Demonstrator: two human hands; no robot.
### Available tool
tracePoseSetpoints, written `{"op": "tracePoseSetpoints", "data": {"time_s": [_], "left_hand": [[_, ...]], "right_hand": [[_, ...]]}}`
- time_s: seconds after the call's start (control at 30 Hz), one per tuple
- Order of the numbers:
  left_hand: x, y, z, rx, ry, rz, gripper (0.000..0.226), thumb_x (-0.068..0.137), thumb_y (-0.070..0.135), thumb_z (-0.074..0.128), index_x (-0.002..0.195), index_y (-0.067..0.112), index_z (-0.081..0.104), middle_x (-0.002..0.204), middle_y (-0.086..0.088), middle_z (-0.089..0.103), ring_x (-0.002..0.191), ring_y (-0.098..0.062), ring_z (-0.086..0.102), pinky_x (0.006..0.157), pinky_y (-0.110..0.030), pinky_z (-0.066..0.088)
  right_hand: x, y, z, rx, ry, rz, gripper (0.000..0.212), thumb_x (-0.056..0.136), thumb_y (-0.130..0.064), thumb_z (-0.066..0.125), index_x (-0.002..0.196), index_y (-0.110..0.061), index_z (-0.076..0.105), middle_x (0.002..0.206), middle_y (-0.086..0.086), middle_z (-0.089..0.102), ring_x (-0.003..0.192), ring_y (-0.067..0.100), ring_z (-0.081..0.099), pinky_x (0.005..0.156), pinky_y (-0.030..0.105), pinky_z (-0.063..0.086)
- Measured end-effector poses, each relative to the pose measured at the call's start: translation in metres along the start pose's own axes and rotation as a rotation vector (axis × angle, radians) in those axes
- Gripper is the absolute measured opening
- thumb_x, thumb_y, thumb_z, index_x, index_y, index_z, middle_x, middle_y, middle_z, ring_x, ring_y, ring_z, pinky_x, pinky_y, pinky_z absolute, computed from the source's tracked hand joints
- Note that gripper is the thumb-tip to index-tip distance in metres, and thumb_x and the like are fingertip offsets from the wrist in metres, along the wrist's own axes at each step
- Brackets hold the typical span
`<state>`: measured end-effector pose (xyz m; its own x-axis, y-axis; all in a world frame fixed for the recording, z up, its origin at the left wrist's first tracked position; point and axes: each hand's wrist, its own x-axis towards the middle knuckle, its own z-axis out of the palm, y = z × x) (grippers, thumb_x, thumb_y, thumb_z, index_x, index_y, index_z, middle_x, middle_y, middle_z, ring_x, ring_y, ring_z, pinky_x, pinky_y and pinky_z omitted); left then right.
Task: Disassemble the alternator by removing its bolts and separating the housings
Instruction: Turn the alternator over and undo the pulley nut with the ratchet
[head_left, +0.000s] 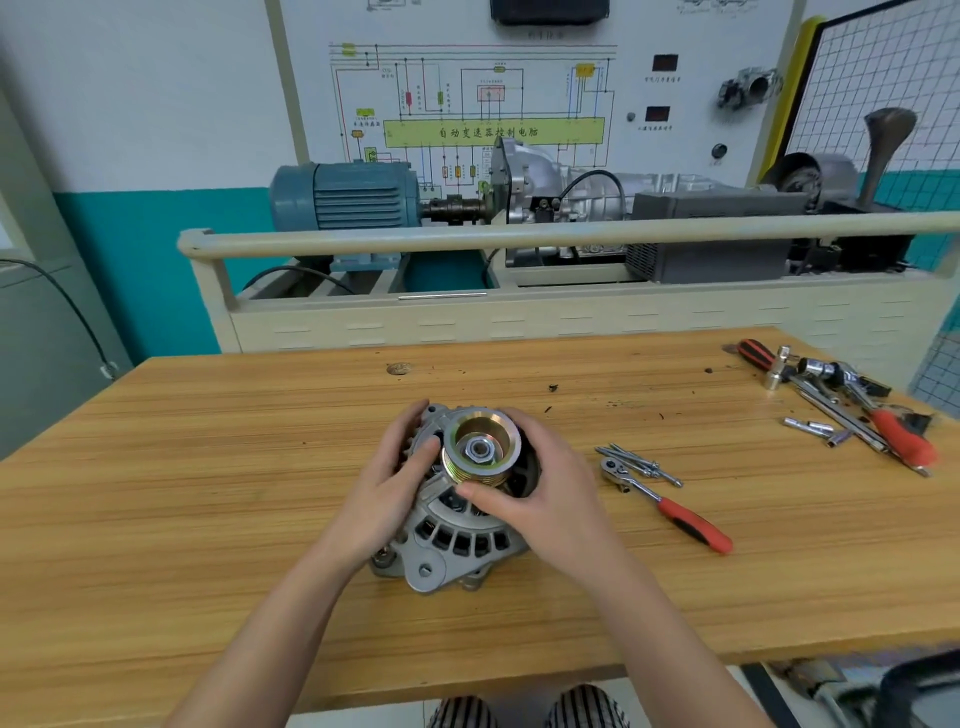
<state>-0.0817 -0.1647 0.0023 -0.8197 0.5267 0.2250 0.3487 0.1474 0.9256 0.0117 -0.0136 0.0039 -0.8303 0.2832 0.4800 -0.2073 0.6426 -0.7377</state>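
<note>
At the middle of the wooden worktop (208, 467) the alternator (457, 540) sits with its brass-coloured pulley (480, 449) facing up, a hex nut (478, 448) at the pulley's centre. The left hand (395, 483) lies against the left side of the housing, its fingers (413, 423) curled over the far-left rim and its thumb touching the pulley's left edge. The right hand (540, 483) wraps the right side, fingers curled round the far rim of the pulley and thumb pressed on the pulley's near edge, so both hands are clamped on the alternator. Just right of it lie several long bolts (641, 464) in a loose bundle, and touching them on the near side a ratchet with a red handle (670, 506). Well apart at the far right corner is a heap of tools (841, 395): sockets, extension bars and red-handled drivers. Beyond the worktop stands a training bench with a blue electric motor (345, 195).
</note>
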Motion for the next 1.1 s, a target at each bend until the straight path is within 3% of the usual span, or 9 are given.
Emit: {"op": "tracePoseSetpoints", "data": {"time_s": [0.2, 0.37, 0.43, 0.57, 0.67, 0.77, 0.93, 1.0, 1.1], "left_hand": [[-0.003, 0.021, -0.002, 0.232, 0.126, 0.064, 0.045, 0.101, 0.028, 0.043, 0.145, 0.02, 0.04, 0.147, 0.003, 0.045, 0.133, -0.01, 0.042, 0.111, -0.032, 0.034], [-0.014, 0.082, 0.041, 0.381, 0.335, 0.382, 0.039, 0.098, 0.027, 0.044, 0.136, 0.023, 0.049, 0.132, 0.017, 0.05, 0.112, -0.009, 0.052, 0.091, -0.017, 0.037], [-0.006, 0.109, 0.078, 0.342, 0.247, 0.473, 0.037, 0.097, 0.024, 0.046, 0.133, 0.024, 0.051, 0.131, 0.017, 0.052, 0.109, -0.016, 0.055, 0.095, -0.025, 0.042], [0.027, 0.138, 0.171, 0.271, -0.044, 0.473, 0.033, 0.094, 0.012, 0.05, 0.126, 0.016, 0.056, 0.129, 0.003, 0.059, 0.121, -0.014, 0.052, 0.101, -0.026, 0.038], [0.064, 0.136, 0.239, 0.274, -0.205, 0.32, 0.034, 0.091, 0.008, 0.051, 0.124, 0.011, 0.058, 0.127, -0.004, 0.061, 0.12, -0.019, 0.054, 0.103, -0.035, 0.041], [0.105, 0.123, 0.294, 0.324, -0.299, 0.25, 0.029, 0.093, 0.009, 0.052, 0.121, 0.007, 0.059, 0.123, -0.01, 0.063, 0.114, -0.025, 0.058, 0.098, -0.039, 0.045], [0.174, 0.093, 0.362, 0.441, -0.404, 0.204, 0.028, 0.096, 0.018, 0.054, 0.122, 0.009, 0.058, 0.118, -0.01, 0.064, 0.095, -0.02, 0.057, 0.077, -0.027, 0.039], [0.198, 0.083, 0.383, 0.449, -0.426, 0.182, 0.029, 0.096, 0.018, 0.054, 0.124, 0.009, 0.056, 0.119, -0.01, 0.063, 0.095, -0.021, 0.056, 0.076, -0.027, 0.039], [0.226, 0.07, 0.405, 0.451, -0.444, 0.146, 0.031, 0.096, 0.014, 0.053, 0.127, 0.009, 0.054, 0.123, -0.01, 0.061, 0.093, -0.018, 0.053, 0.075, -0.026, 0.038]], "right_hand": [[0.002, -0.001, -0.009, -0.065, -0.075, 0.059, 0.09, 0.067, -0.057, 0.078, 0.144, -0.032, 0.037, 0.14, -0.016, 0.048, 0.128, 0.006, 0.043, 0.107, 0.038, 0.04], [-0.005, 0.0, -0.04, -0.024, -0.101, 0.085, 0.092, 0.066, -0.062, 0.07, 0.146, -0.035, 0.032, 0.148, -0.018, 0.039, 0.131, -0.002, 0.035, 0.107, 0.03, 0.034], [-0.011, 0.003, -0.062, 0.009, -0.068, 0.095, 0.084, 0.067, -0.057, 0.066, 0.141, -0.029, 0.04, 0.14, -0.016, 0.049, 0.13, 0.002, 0.042, 0.105, 0.029, 0.038], [-0.024, 0.024, -0.117, -0.014, 0.086, 0.208, 0.04, 0.069, -0.031, 0.07, 0.106, -0.026, 0.057, 0.092, -0.019, 0.063, 0.083, 0.007, 0.061, 0.068, 0.027, 0.045], [-0.027, 0.061, -0.163, -0.128, 0.179, 0.325, 0.035, 0.081, -0.012, 0.07, 0.115, -0.011, 0.062, 0.106, -0.006, 0.064, 0.099, 0.01, 0.059, 0.078, 0.023, 0.042], [-0.018, 0.111, -0.216, -0.289, 0.318, 0.463, 0.037, 0.086, -0.011, 0.065, 0.123, -0.007, 0.062, 0.12, 0.005, 0.066, 0.113, 0.018, 0.06, 0.095, 0.029, 0.045], [0.019, 0.203, -0.291, -0.542, 0.528, 0.721, 0.024, 0.089, -0.013, 0.062, 0.112, -0.007, 0.067, 0.106, 0.011, 0.069, 0.093, 0.026, 0.062, 0.072, 0.029, 0.046], [0.034, 0.233, -0.307, -0.643, 0.491, 0.813, 0.014, 0.089, -0.016, 0.062, 0.099, -0.007, 0.066, 0.098, 0.013, 0.068, 0.085, 0.027, 0.059, 0.067, 0.032, 0.047], [0.052, 0.27, -0.316, -0.728, 0.356, 0.93, 0.016, 0.09, -0.023, 0.062, 0.097, -0.009, 0.064, 0.097, 0.011, 0.064, 0.092, 0.029, 0.059, 0.076, 0.038, 0.053]]}}
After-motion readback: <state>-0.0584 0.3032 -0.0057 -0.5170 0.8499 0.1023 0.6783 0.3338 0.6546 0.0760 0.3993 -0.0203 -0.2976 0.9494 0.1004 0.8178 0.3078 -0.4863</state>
